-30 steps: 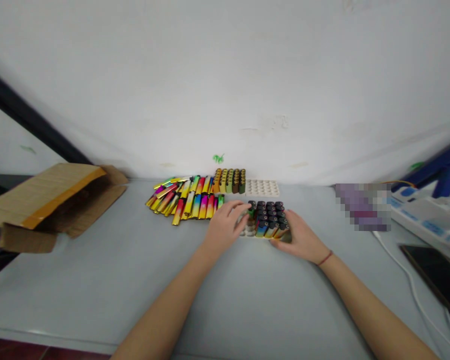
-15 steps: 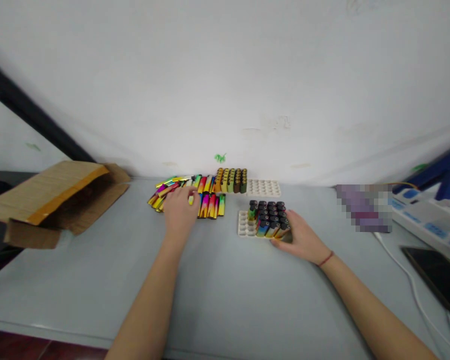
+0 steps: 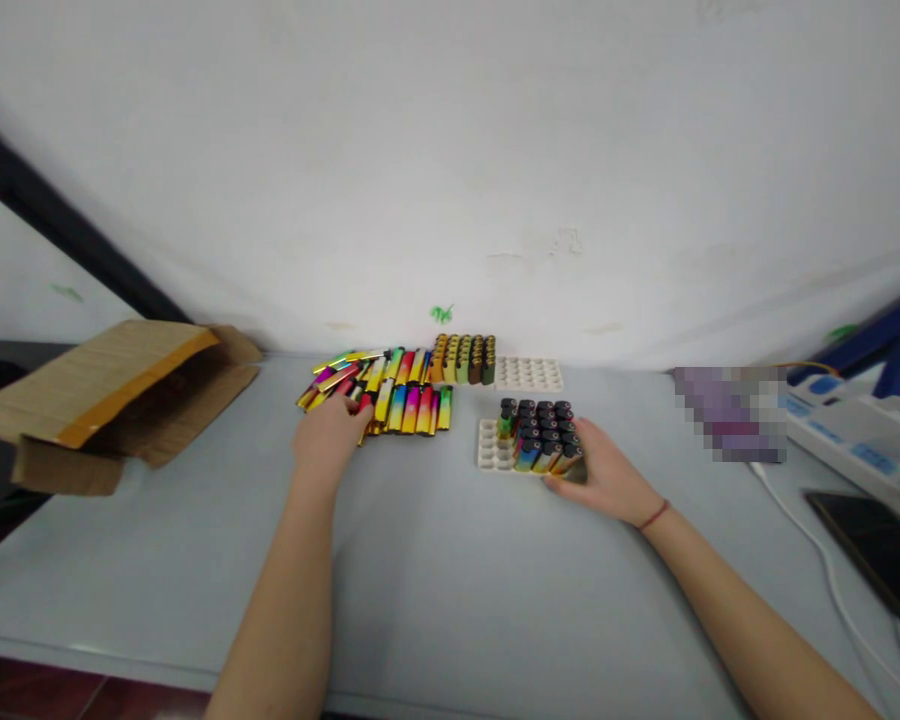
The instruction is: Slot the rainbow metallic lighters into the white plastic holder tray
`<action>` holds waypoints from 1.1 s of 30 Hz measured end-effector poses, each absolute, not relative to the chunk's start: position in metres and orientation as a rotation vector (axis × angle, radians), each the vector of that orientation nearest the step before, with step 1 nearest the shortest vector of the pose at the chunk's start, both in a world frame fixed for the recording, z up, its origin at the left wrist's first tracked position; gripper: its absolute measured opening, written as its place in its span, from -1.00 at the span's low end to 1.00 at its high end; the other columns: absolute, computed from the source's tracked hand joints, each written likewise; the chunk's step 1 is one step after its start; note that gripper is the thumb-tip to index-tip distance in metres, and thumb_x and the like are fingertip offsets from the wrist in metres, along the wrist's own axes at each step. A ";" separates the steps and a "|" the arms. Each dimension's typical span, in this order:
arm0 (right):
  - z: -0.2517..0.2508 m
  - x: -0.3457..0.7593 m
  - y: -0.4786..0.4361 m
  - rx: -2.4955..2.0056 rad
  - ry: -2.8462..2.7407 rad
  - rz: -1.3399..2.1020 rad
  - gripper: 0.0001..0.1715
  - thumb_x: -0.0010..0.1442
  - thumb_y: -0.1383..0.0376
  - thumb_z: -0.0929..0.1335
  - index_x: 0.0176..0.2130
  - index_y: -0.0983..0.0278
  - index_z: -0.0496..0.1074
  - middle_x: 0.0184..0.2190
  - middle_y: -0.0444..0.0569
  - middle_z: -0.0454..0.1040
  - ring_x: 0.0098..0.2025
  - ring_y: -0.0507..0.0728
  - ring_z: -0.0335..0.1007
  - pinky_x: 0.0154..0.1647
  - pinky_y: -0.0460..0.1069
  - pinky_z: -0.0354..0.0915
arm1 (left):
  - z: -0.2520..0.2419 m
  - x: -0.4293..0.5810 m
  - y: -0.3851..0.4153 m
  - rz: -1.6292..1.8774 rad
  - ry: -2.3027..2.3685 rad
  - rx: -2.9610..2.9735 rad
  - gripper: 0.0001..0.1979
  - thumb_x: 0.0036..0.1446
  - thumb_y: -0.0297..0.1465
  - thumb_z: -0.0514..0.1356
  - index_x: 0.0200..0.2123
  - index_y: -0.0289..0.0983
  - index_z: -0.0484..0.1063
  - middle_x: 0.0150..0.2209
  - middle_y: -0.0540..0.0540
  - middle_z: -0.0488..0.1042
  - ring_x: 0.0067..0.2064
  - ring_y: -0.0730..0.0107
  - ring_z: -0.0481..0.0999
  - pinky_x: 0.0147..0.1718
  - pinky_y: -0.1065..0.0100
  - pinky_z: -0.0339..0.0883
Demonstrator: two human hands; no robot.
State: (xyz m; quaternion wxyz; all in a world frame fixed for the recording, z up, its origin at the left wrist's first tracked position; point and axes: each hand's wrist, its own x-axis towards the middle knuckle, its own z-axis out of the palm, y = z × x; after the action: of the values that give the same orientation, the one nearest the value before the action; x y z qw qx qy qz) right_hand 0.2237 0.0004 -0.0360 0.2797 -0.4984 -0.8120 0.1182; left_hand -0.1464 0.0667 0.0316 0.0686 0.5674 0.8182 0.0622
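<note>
My left hand point(image 3: 324, 437) is at the near left edge of a loose pile of shiny, multicoloured lighters point(image 3: 412, 410). Its fingers are curled and closed on a red-and-yellow lighter point(image 3: 365, 408); the fingertips are partly hidden. On the right, my right hand point(image 3: 607, 477) wraps round the right side of a white tray point(image 3: 487, 450) with round slots. Upright lighters with black tops point(image 3: 547, 430) fill most of that tray, and a green one point(image 3: 505, 420) stands at its back left. Bare slots show along the tray's left side.
Behind stand a block of upright gold, green and brown pieces point(image 3: 463, 360) and another white slotted tray point(image 3: 529, 373), against the wall. An open cardboard box point(image 3: 127, 390) lies at left. A blurred-out phone point(image 3: 727, 415), a cable, a dark tablet point(image 3: 870, 550) and a power strip point(image 3: 862, 430) are at right.
My left hand has moved left and toward me, from over the middle of the pile to its near left edge. The right hand stays on the tray.
</note>
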 end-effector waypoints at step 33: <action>-0.039 0.225 0.002 -1.324 -2.204 0.244 -0.14 0.08 -0.03 0.41 0.20 0.33 0.19 0.01 0.24 0.46 0.03 0.43 0.39 0.12 0.32 0.28 | 0.015 -0.089 0.073 1.499 1.440 1.168 -0.76 0.29 -0.18 -0.03 -0.33 -0.21 0.21 -0.46 -0.02 0.41 -0.50 0.43 0.41 -0.46 0.37 0.35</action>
State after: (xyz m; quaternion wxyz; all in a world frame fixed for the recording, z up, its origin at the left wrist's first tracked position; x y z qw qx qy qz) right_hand 0.2246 0.0019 -0.0393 0.2760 -0.4926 -0.8203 0.0907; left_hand -0.0894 0.0730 0.0147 0.3695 0.4552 0.5612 0.5842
